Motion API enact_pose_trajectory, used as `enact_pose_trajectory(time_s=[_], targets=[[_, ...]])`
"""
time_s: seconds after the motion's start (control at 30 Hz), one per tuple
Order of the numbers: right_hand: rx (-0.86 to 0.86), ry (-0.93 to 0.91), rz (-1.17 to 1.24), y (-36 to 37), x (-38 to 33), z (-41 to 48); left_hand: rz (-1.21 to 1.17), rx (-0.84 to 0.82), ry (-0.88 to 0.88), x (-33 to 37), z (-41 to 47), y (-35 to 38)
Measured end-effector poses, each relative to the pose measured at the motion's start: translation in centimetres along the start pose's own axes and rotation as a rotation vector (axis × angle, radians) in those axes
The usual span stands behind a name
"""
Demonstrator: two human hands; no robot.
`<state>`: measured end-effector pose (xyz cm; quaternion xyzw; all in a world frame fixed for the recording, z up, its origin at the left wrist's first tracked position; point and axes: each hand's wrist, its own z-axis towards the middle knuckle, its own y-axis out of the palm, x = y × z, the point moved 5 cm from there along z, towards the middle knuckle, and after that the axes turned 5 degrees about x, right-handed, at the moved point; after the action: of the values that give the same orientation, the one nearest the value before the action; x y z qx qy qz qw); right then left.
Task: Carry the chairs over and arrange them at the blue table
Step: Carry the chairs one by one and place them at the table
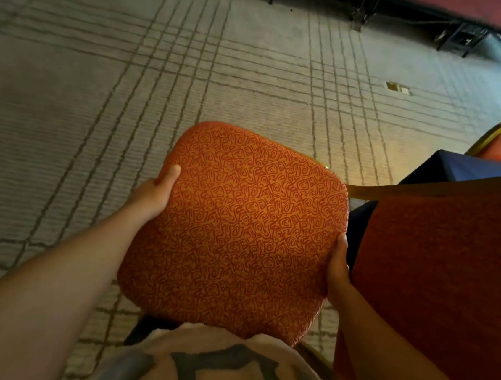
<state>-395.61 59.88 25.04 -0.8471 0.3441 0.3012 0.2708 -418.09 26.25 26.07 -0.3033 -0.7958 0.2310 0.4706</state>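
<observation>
Left hand (153, 195) grips chair seat (235, 231) at near-left edge, thumb on top; right hand (338, 267) clasps opposite edge, fingers seemingly underneath. Blue table (461, 170) just right of seat.

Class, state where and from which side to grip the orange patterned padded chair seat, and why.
Grip the orange patterned padded chair seat by opposite side edges, a hand from each side, as the left hand and right hand do: it is broad, flat.
</observation>
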Motion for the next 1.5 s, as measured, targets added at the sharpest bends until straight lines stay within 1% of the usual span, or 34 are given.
enact_pose_trajectory(time_s=[0.1,0.2,0.27,0.4,0.43,0.5,0.6,0.7,0.8,0.9,0.97,1.03,1.13,1.2,1.33,1.37,1.4,1.5], targets=[[0.057,-0.007,0.059,2.2,-3.7,4.1,0.004,-0.013,0.029,4.9,6.0,2.2],[0.091,-0.022,0.045,4.9,-8.3,8.9,0.038,-0.050,0.053,10.5,12.9,4.1],[0.097,-0.020,0.083,6.8,-12.0,12.1,0.064,-0.074,0.085,15.4,17.4,4.7],[0.191,-0.012,0.194,9.6,-21.4,18.7,0.093,-0.084,0.177,28.1,25.7,5.1],[0.213,-0.018,0.199,10.0,-23.3,19.9,0.103,-0.076,0.215,30.7,27.1,5.1],[0.202,-0.024,0.234,10.9,-27.1,22.6,0.140,-0.086,0.274,36.1,30.1,5.6],[0.239,-0.008,0.282,11.5,-32.4,26.0,0.158,-0.107,0.307,43.3,34.9,7.7],[0.261,0.067,0.265,11.5,-35.4,30.6,0.201,-0.179,0.310,48.3,38.9,11.3],[0.263,0.043,0.290,11.2,-39.3,35.8,0.219,-0.220,0.316,52.9,42.1,15.7],[0.326,0.058,0.273,10.1,-44.1,42.1,0.225,-0.221,0.352,59.9,45.7,19.5],[0.313,0.114,0.308,9.2,-47.1,45.7,0.235,-0.223,0.376,65.3,47.4,21.8],[0.289,0.115,0.297,8.4,-50.4,47.9,0.255,-0.239,0.391,69.9,48.8,24.1],[0.296,0.115,0.305,7.0,-53.9,51.4,0.288,-0.276,0.377,75.1,50.6,27.7],[0.322,0.113,0.329,6.2,-55.6,54.2,0.280,-0.296,0.385,78.5,52.2,30.1],[0.350,0.152,0.399,5.1,-58.6,58.4,0.341,-0.347,0.426,85.3,54.8,35.6],[0.387,0.171,0.450,4.3,-59.7,60.6,0.352,-0.364,0.436,88.3,55.7,38.1],[0.396,0.167,0.480,4.1,-60.1,61.3,0.355,-0.376,0.443,89.4,56.2,39.1],[0.438,0.167,0.579,3.1,-62.9,66.2,0.352,-0.451,0.512,95.9,58.5,44.6]])
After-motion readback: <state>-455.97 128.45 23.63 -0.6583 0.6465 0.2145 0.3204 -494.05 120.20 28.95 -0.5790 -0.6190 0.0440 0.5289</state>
